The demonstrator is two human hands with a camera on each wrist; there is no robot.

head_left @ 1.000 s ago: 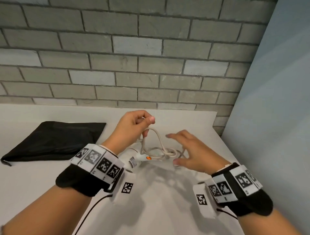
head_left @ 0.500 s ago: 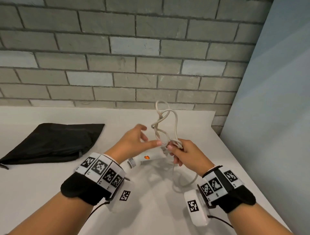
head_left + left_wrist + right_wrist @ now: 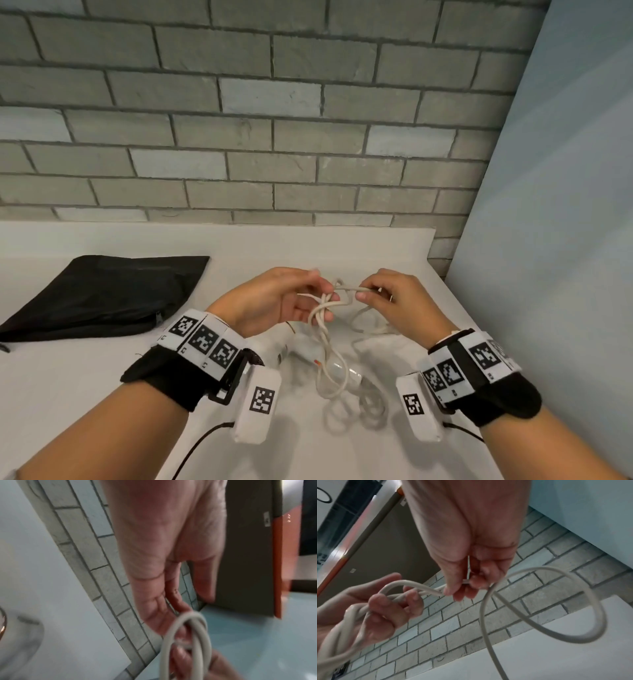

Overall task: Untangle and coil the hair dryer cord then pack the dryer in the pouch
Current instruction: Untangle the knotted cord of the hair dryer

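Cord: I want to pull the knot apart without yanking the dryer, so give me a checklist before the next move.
1. Left hand grips the twisted strands: ok.
2. Right hand pinches one strand: ok.
3. Cord free of tangles: not ok, strands still cross between the hands.
4. Dryer resting on the table: ok.
5. Plug end located: cannot tell.
6. Pouch open for packing: cannot tell.
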